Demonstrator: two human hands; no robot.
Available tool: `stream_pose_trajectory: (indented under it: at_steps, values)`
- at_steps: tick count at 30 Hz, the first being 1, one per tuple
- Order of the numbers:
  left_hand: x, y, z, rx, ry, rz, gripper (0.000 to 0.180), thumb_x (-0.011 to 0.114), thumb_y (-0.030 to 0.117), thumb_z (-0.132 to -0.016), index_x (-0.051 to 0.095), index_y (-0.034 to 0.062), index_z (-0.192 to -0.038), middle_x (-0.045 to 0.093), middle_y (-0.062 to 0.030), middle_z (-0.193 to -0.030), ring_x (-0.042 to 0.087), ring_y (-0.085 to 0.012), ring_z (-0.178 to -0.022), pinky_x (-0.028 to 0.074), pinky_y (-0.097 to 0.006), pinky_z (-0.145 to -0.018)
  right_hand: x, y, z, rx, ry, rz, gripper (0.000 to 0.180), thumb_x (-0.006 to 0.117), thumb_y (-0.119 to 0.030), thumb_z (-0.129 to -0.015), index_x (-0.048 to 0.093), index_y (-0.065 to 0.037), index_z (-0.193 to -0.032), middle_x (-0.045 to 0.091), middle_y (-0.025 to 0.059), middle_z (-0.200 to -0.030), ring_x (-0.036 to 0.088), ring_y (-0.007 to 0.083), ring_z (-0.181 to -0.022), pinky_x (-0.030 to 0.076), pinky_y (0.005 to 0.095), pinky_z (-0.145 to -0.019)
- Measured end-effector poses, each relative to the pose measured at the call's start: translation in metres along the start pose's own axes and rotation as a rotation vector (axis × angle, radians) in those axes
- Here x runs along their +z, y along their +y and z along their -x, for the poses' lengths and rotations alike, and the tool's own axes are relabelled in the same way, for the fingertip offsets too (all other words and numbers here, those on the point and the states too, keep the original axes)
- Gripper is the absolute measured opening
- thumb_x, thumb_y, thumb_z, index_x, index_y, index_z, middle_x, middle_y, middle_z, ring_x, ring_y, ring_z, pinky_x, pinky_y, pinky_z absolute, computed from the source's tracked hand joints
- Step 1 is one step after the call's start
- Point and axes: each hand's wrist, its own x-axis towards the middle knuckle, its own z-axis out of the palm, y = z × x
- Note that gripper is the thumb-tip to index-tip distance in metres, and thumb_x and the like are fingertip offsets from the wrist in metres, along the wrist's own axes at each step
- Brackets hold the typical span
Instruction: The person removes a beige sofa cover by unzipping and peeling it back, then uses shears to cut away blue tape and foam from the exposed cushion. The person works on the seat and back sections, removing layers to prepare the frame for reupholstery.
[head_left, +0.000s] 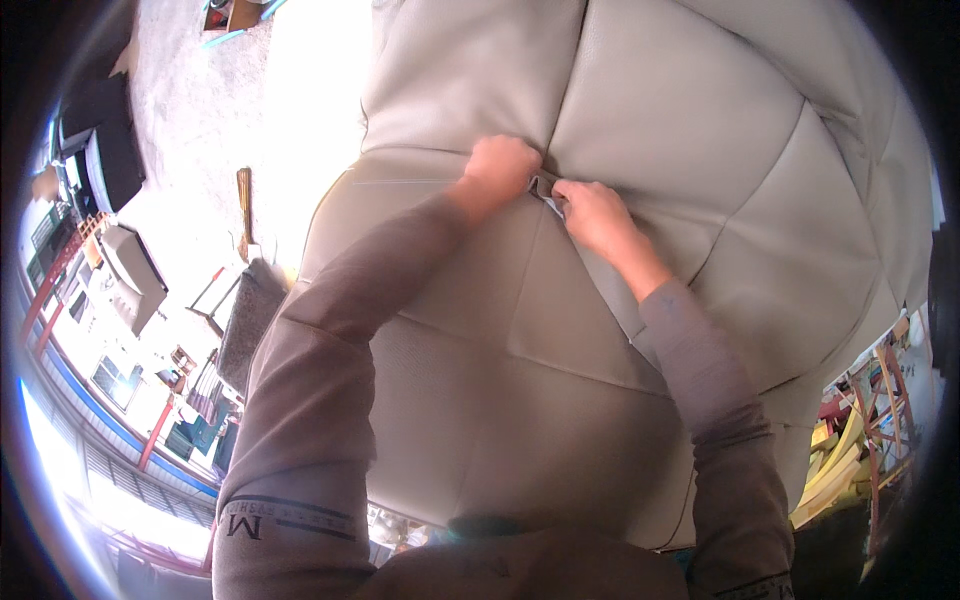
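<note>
the beige leather seat cover, upper centre: left hand fisted at the seam junction, right hand fingers pinched a small strip; best kept taut.

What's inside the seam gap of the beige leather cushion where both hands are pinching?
Between the left hand and right hand, a small grey strip shows at the beige leather cushion seam. Anything deeper is hidden by fingers and leather.

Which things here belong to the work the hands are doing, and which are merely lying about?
In hand:
- beige padded cover
- its middle seam, pinched by the left hand and right hand

Lying about:
- wooden-handled brush on the floor
- grey mat
- red and yellow frames
</note>
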Motion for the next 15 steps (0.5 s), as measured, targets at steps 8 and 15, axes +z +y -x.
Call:
stream_pose_trajectory:
  at_steps: [8,15]
  values:
    - [0.005,-0.013,0.033,0.264,0.246,0.103,0.013,0.069,0.019,-0.092,0.080,0.0154,-0.098,0.078,-0.0090,-0.101,0.075,-0.0317,-0.097,0.060,-0.046,-0.085,0.009,0.013,-0.021,0.073,-0.055,0.131,0.028,0.062,-0.004,-0.093,0.074,-0.013,-0.116,0.076,0.0177,-0.106,0.070,0.0401,-0.104,0.055,0.0535,-0.089]
    - [-0.003,-0.009,0.050,0.230,0.061,0.005,0.017,0.065,0.022,-0.094,0.079,0.0117,-0.094,0.078,-0.0093,-0.099,0.075,-0.0307,-0.092,0.060,-0.045,-0.083,0.035,0.025,-0.036,-0.027,0.059,0.336,0.026,0.064,-0.003,-0.089,0.079,-0.014,-0.107,0.077,0.0171,-0.099,0.073,0.0382,-0.098,0.058,0.0514,-0.085]
